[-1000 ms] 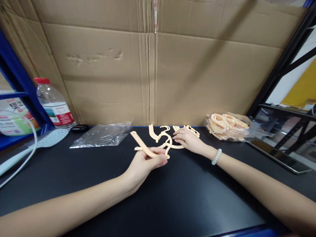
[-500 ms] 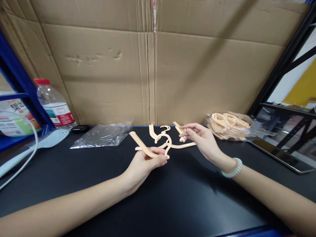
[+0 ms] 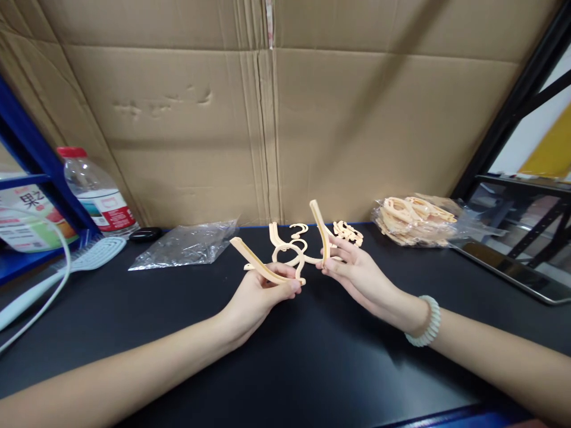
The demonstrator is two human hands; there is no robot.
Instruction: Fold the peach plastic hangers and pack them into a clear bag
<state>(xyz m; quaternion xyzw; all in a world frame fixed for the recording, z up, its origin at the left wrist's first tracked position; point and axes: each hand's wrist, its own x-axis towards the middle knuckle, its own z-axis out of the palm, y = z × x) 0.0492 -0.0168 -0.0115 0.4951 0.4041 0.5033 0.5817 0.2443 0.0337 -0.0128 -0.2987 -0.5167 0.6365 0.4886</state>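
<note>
My left hand [image 3: 263, 295] is closed on a cream plastic hanger arm [image 3: 250, 259], which slants up to the left. A curved hanger hook [image 3: 277, 252] joins that arm at my fingertips. In my right hand [image 3: 359, 272], a second hanger arm [image 3: 319, 226] stands nearly upright, pinched near its lower end and apart from the first. Behind the hands lie more arms [image 3: 275, 234], a loose hook [image 3: 300, 229] and a pile of small cream pieces [image 3: 348, 232]. Another hanger on the table is partly hidden by what I hold.
A clear plastic bag [image 3: 185, 244] lies at the left, near a black case [image 3: 145, 234], a hairbrush [image 3: 96, 252] and a bottle [image 3: 100, 196]. At the right are a bag of hanger parts [image 3: 413, 221] and a phone [image 3: 513, 270]. Cardboard [image 3: 187, 137] stands behind.
My right hand has picked up a hanger arm from the back of the table and brought it nearer my left hand. My left hand stays almost still with its piece.
</note>
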